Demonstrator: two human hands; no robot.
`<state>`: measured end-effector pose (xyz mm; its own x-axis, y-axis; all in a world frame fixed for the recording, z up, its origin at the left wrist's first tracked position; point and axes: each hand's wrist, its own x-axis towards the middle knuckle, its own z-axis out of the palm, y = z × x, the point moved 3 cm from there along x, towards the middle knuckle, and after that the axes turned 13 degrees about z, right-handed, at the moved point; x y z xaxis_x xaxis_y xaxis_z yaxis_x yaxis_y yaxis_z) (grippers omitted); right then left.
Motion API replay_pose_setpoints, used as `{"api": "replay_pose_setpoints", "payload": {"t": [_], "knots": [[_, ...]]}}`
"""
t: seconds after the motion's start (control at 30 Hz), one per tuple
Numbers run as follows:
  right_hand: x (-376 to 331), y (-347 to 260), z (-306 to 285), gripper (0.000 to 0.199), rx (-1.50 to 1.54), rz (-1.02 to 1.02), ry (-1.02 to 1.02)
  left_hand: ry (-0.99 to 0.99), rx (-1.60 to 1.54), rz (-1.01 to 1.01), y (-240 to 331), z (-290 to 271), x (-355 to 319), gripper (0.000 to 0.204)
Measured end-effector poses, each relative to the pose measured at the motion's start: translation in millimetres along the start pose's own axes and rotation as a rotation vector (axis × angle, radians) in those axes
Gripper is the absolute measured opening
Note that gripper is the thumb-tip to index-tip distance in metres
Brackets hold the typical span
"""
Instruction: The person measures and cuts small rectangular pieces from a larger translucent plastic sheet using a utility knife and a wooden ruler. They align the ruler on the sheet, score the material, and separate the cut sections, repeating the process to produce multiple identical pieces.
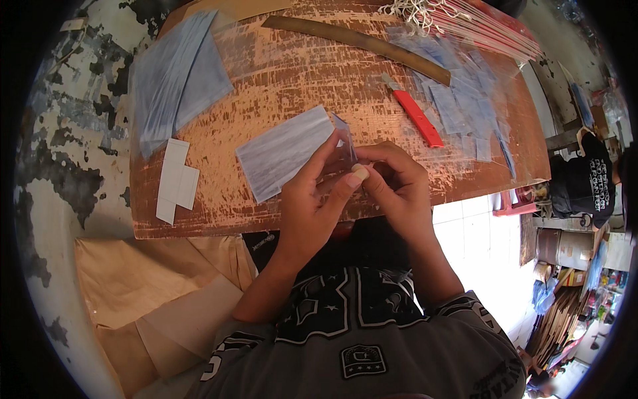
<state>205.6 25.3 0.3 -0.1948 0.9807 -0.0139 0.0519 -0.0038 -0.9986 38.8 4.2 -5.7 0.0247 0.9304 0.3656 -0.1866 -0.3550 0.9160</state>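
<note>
My left hand (311, 186) and my right hand (397, 181) meet above the table's near edge. Between them stands a small folded piece of clear bluish plastic (346, 137), with the fingers of both hands closed on it. At the thumb tips shows a pale yellowish bit (359, 172), too small to make out. Just left of the hands, a rectangular stack of clear bluish plastic sheets (276, 156) lies flat on the table. A red cutter knife (417, 118) rests beyond my right hand.
Larger plastic sheets (183, 83) cover the table's far left, above white card cutouts (177, 179). A brown strip (359, 46) lies at the back. Plastic scraps (458, 110) and a bundle of red and white sticks (475, 26) with strings occupy the right. Another person (585, 183) is farther right.
</note>
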Motion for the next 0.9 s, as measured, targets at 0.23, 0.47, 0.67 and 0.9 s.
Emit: {"api": "replay_pose_setpoints", "payload": {"t": [0.23, 0.47, 0.67, 0.9], "knots": [[-1, -2, 6, 0.031, 0.315, 0.28, -0.118, -0.037, -0.115, -0.042, 1, -5, -8, 0.069], [-4, 5, 7, 0.027, 0.339, 0.304, -0.119, -0.068, -0.066, -0.065, 4, -8, -8, 0.068], [-5, 6, 4, 0.023, 0.299, 0.299, -0.125, -0.055, -0.052, -0.059, 6, -6, -10, 0.069], [-10, 2, 4, 0.023, 0.305, 0.383, -0.141, -0.12, 0.107, -0.059, 10, -8, -14, 0.067]]}}
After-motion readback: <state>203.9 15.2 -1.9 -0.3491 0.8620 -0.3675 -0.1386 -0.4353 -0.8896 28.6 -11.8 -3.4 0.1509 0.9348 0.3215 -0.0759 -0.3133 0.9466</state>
